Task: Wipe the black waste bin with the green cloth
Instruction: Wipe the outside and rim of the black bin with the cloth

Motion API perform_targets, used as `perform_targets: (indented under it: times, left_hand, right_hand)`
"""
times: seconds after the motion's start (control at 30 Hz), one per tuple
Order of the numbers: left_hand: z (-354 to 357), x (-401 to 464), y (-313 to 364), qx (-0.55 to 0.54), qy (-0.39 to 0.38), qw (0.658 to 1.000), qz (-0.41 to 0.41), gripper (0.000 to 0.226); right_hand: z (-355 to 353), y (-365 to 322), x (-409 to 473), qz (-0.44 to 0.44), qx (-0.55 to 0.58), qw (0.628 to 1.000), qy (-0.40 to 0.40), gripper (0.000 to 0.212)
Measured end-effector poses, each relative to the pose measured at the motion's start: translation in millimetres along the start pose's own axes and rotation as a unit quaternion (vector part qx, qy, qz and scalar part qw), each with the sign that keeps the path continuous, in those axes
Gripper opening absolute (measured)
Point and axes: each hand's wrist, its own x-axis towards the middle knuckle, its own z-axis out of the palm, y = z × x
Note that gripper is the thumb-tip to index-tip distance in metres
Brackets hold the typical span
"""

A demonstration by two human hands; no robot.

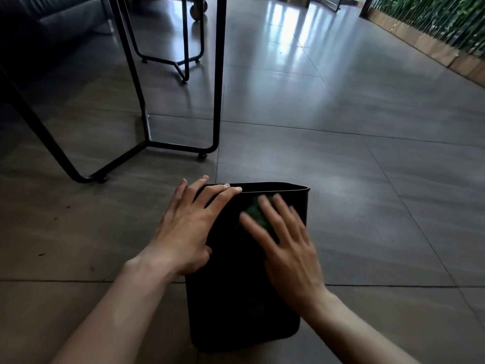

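The black waste bin [236, 306] lies on its side on the tiled floor, its open rim pointing away from me. My left hand [189, 229] rests flat on the bin's upper left side with fingers spread, fingertips at the rim. My right hand [286, 248] presses the green cloth [256, 215] against the bin's upper face near the rim. Fingers of that hand are spread and blurred. Only a small patch of the cloth shows between the fingers; the rest is hidden under the palm.
Black metal table legs [181, 147] stand on the floor just ahead to the left. A dark sofa [52, 19] sits at the far left. A planter wall with green plants [433, 30] runs along the right. Grey floor tiles [367, 153] stretch ahead.
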Motion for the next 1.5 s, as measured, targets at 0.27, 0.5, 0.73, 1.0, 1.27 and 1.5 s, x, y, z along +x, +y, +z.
perform_targets:
  times: [0.27, 0.5, 0.73, 1.0, 1.27, 1.5]
  left_hand:
    - [-1.2, -1.0, 1.2, -0.003, 0.001, 1.000, -0.006, 0.119]
    - [-0.6, -3.8, 3.6, 0.002, 0.014, 1.000, 0.000, 0.117]
    - [-1.9, -2.8, 4.1, -0.003, 0.011, 1.000, -0.009, 0.115]
    - [2.2, -2.1, 2.0, -0.008, 0.013, 1.000, -0.008, 0.120]
    - [2.0, 1.2, 3.1, -0.011, 0.016, 1.000, -0.009, 0.117]
    - [2.6, 2.0, 4.6, -0.011, 0.011, 1.000, -0.016, 0.119]
  right_hand:
    - [40.2, -24.1, -73.8, -0.221, -0.092, 0.968, -0.070, 0.055]
    - [15.0, 5.3, -62.3, -0.207, -0.046, 0.976, -0.057, 0.041]
    - [17.3, -14.6, -9.4, -0.015, -0.023, 0.999, 0.025, 0.049]
    - [26.0, 5.8, -80.5, -0.263, -0.095, 0.956, -0.086, 0.043]
    - [15.9, -23.2, -7.8, 0.116, 0.017, 0.992, 0.046, 0.049]
    - [5.8, -30.9, -89.7, -0.186, -0.030, 0.964, -0.186, 0.035]
